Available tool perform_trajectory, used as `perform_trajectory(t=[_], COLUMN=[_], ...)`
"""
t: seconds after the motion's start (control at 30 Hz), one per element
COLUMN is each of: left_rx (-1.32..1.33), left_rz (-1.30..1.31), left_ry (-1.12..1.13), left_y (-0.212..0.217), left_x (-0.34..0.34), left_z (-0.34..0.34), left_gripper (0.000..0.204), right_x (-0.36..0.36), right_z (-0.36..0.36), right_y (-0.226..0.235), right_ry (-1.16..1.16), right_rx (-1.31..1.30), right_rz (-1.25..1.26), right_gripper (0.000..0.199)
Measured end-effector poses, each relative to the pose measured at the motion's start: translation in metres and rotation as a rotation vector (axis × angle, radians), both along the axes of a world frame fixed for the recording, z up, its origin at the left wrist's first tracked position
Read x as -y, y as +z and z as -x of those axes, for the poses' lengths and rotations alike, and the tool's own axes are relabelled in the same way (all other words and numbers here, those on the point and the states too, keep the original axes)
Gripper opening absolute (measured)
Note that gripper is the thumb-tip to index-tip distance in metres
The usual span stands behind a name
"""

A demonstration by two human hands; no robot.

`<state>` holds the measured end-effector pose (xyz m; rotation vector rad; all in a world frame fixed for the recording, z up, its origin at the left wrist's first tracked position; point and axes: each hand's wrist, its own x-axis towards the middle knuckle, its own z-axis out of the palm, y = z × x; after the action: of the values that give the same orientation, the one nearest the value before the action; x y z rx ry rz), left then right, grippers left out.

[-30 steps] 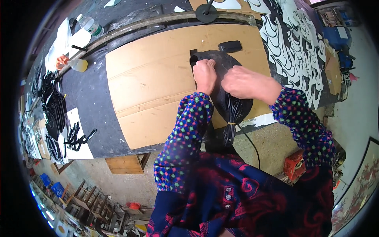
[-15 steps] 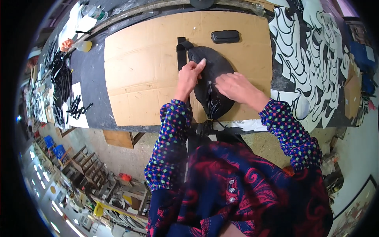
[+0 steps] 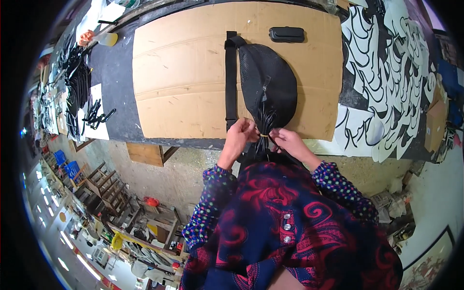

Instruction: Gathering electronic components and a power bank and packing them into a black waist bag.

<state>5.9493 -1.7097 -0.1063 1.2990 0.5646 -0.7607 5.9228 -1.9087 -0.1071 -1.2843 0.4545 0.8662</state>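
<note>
A black half-moon bag (image 3: 275, 77) with a mesh-like face lies on a sheet of cardboard, its zipper pull (image 3: 265, 84) pointing toward me. Along its left side runs a black webbing strap (image 3: 231, 79). A bundle of thin black cords (image 3: 265, 118), gathered by a yellowish band (image 3: 263, 135), overlaps the bag's near end at the table edge. My left hand (image 3: 239, 137) is closed just left of the band; whatever its fingers hold is hidden. At the bundle's right side, my right hand (image 3: 290, 142) pinches a dark cord between thumb and fingers.
The cardboard (image 3: 179, 72) covers the middle of the dark table. A black oblong case (image 3: 287, 34) rests at its far right. White cut pieces with black curved strips (image 3: 382, 82) spread across the right side. Black straps (image 3: 77, 87) and a yellow container (image 3: 107, 39) are at the left.
Both hands have moved from the bag's middle down toward me to the cord bundle at the table edge. The view has shifted a little; the bag lies uncovered by hands.
</note>
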Motion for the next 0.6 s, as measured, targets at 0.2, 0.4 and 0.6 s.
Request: perform_trajectory(t=[0.2,0.4,0.6], left_rx=[-0.114,0.384,0.506], left_rz=[0.101,-0.383,-0.499], left_ry=[-0.043,-0.251,-0.305], left_y=[-0.001,-0.032,-0.049], left_x=[-0.009,0.007,0.020], left_z=[0.001,0.017,0.022], left_gripper=[0.019,0.023,0.023], right_x=[-0.033,-0.047,-0.039], right_z=[-0.002,0.008,0.001], right_y=[0.008,-0.011,-0.010], right_ry=[0.108,0.084,0.262], right_rx=[0.236,0.427,0.441], right_rz=[0.579,0.901,1.011], right_gripper=[0.016,0.013,0.015])
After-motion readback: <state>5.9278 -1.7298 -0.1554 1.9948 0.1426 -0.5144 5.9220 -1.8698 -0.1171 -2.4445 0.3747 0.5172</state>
